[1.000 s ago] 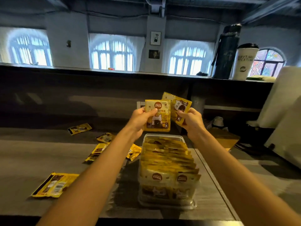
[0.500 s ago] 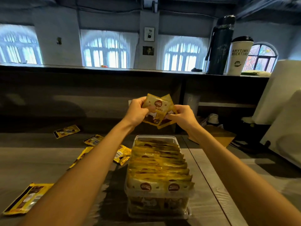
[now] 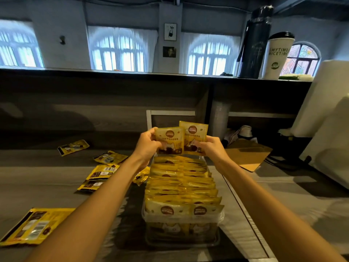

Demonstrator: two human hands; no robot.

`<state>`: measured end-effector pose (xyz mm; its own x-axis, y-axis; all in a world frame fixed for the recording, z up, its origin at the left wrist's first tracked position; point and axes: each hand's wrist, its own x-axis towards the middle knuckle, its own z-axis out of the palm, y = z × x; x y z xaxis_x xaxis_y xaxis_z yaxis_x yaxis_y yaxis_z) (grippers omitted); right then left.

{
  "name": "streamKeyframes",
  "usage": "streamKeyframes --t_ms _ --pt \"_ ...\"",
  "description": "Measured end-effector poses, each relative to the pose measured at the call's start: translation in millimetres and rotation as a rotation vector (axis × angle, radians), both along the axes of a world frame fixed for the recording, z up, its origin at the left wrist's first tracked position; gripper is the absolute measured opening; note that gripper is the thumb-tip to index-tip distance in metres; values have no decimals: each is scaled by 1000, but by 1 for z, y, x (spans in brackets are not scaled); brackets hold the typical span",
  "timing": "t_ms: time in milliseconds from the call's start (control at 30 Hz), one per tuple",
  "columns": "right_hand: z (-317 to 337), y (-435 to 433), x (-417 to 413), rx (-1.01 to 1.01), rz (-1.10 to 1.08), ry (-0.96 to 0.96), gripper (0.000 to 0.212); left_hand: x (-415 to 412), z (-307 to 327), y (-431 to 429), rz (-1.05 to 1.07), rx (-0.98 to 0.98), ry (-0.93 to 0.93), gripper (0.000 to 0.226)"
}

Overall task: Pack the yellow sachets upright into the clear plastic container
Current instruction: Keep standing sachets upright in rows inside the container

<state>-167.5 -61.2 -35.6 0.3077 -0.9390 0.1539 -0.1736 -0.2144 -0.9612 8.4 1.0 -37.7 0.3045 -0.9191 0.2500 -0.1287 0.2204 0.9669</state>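
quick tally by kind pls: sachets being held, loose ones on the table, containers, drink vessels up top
held sachets: 2
loose sachets on the table: 6
clear plastic container: 1
dark flask: 1
white lidded cup: 1
total: 11, leaving out the packed sachets, which are too many to count

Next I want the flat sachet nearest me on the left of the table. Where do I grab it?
Probably its right-hand short edge, pinched from above by the left hand once that is free. The nearest sachet lies flat on the table, so only an edge offers purchase.
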Motion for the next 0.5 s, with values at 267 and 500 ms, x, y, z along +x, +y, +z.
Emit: streamKeyframes --t_ms 267,500 --pt "-8 6 -2 15 106 67 29 2 -9 1 3 100 -253 12" --pt "-11 -1 -8 41 116 83 20 13 -12 6 -21 144 -506 13"
